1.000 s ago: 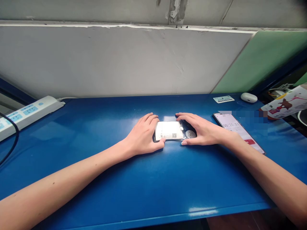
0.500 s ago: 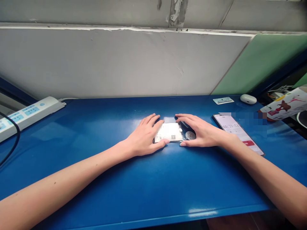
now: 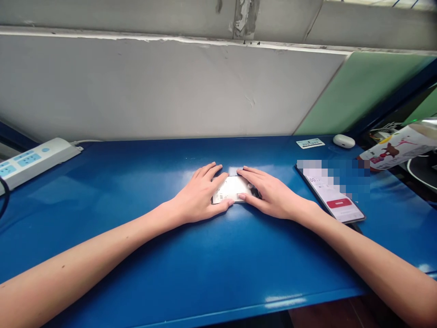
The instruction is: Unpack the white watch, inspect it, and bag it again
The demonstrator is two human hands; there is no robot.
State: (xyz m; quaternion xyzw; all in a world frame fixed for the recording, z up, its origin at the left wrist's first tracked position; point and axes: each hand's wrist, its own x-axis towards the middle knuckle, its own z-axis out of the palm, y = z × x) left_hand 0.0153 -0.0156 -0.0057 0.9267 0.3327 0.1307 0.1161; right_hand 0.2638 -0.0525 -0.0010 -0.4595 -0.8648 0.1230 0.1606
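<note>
The left grip (image 3: 201, 193) and right grip (image 3: 273, 193) arch half open around opposite ends of a flat white-topped item (image 3: 230, 188), thumbs (image 3: 221, 208) at its near edge; whether they squeeze it, I cannot tell. Beneath them is a glossy blue bench (image 3: 191, 264), with a phone (image 3: 336, 196) right of the right grip and a power strip (image 3: 41, 158) well left of the left one. Beyond both rises a grey-and-green wall (image 3: 153, 91).

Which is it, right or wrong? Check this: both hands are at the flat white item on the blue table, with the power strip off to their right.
Wrong on one point: the head view shows the power strip off to the left. The rest holds: the left hand and right hand are both at the flat white item on the blue table.
</note>
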